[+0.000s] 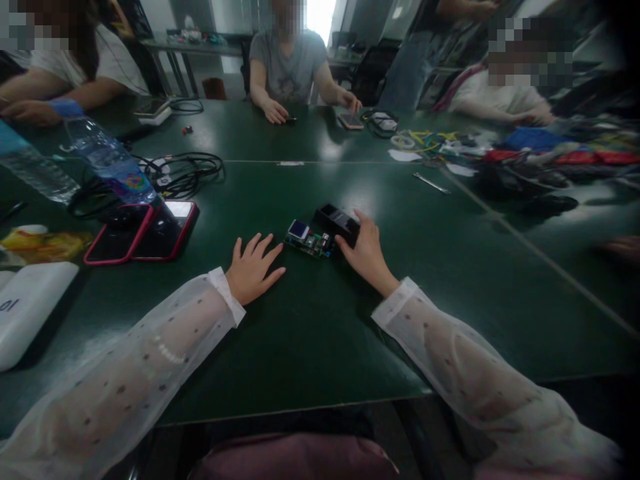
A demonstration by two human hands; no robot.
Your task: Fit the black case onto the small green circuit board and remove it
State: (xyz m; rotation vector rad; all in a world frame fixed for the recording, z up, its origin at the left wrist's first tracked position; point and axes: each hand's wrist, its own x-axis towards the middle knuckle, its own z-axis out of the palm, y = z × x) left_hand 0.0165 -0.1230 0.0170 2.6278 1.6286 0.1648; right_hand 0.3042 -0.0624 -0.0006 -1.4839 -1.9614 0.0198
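A small green circuit board [309, 240] with a little screen lies on the dark green table [310, 333] in front of me. A black box [336, 222] sits just behind it to the right. My left hand [253, 269] lies flat on the table, fingers spread, a short way left of the board and touching nothing else. My right hand [367, 253] rests at the right side of the board and box, with its fingers curled against the black box. Both arms wear sheer white dotted sleeves.
Two phones in red cases [143, 231], plastic water bottles [111, 160] and black cables [185, 172] lie at the left. A white device [27, 307] sits at the near left. Coloured clutter [530, 153] covers the far right. Three other people sit around the table.
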